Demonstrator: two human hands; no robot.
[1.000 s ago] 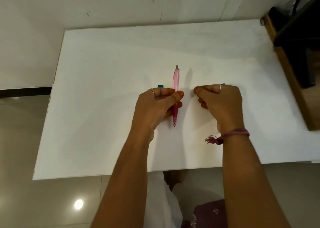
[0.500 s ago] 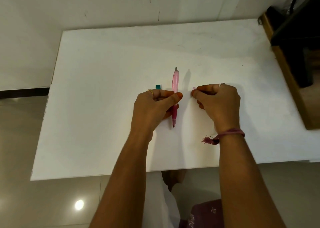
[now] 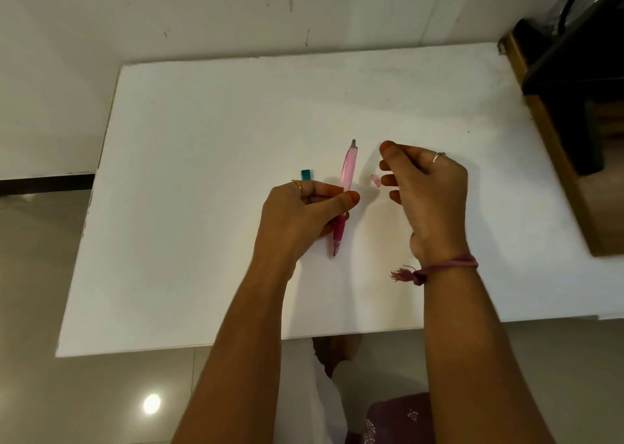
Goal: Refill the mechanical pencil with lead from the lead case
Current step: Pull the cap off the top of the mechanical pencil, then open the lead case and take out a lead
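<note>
My left hand (image 3: pixel 304 214) grips a pink mechanical pencil (image 3: pixel 347 173) around its middle, over the centre of the white table (image 3: pixel 202 241). The pencil's tip points toward me and its grey, uncapped back end points away. A teal lead case (image 3: pixel 306 174) lies on the table just behind my left hand, mostly hidden by the fingers. My right hand (image 3: pixel 429 194) hovers to the right of the pencil with its fingers spread. A small pink cap (image 3: pixel 375 180) sits just off its fingertips, seemingly on the table; I cannot tell if a finger touches it.
A wooden unit (image 3: pixel 553 146) with a dark object on it stands against the table's right edge. A white wall runs behind the table. Tiled floor and my knees show below the near edge.
My right hand, pinched on the small pink cap beside the pencil, has opened and lifted away; the cap now lies by its fingertips. My left hand still holds the pencil.
</note>
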